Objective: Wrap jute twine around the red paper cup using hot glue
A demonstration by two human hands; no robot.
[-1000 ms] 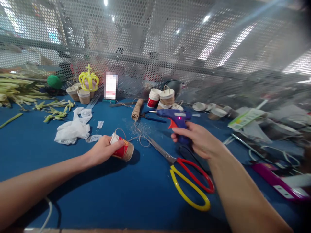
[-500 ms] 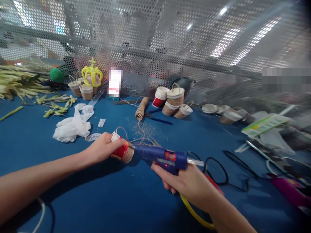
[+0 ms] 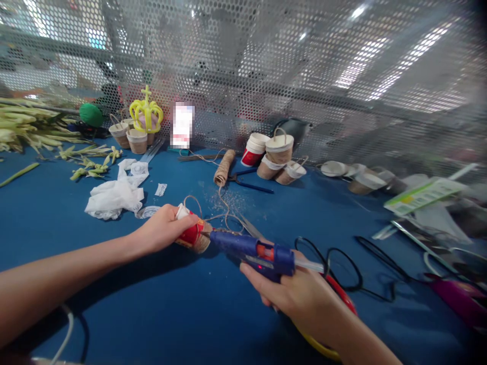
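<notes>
glue gun (image 3: 243, 246) has swung in from the right, and we now see its nozzle right at the twine (image 3: 203, 244) wrapping one end of the red cup (image 3: 191, 232), so our action centres there; whether tip meets fibre, we can't tell. our left hand (image 3: 162, 228) has its fingers closed around the cup, tilted; our right hand (image 3: 292, 289) grips the gun. for room, blue tabletop (image 3: 171, 304) runs toward our near edge, while scissors (image 3: 249, 224) lie beneath our right hand and a twine roll (image 3: 224, 167) sits beyond.
</notes>
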